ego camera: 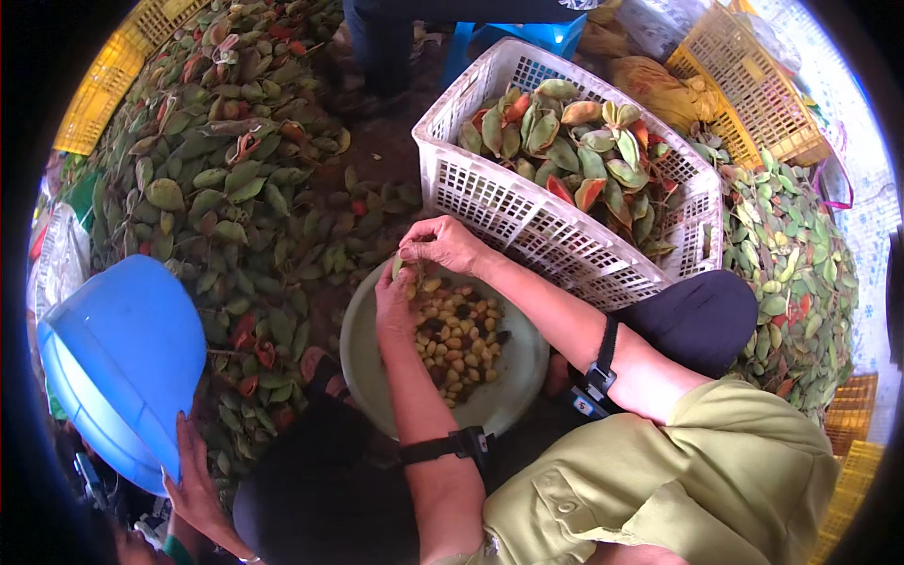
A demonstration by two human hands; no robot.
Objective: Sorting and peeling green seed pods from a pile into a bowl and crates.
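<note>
My left hand (397, 304) and my right hand (441, 244) meet above the upper left part of a pale green basin (519, 395). Between their fingers is a small green pod (397, 265), partly hidden by the fingers. Yellowish seeds or kernels (459, 346), with some dark bits among them, lie in the basin below. Beyond my right hand a white plastic crate (551, 212) holds green pods (544, 131), some split and showing red-orange insides.
Heaped pods (233, 183) cover the ground at left, and another heap (791, 282) lies at right. A co-worker's hand (194, 487) touches a blue basin (141, 339). Yellow crates (756, 85) stand at upper right. A person's legs (381, 42) are at the top.
</note>
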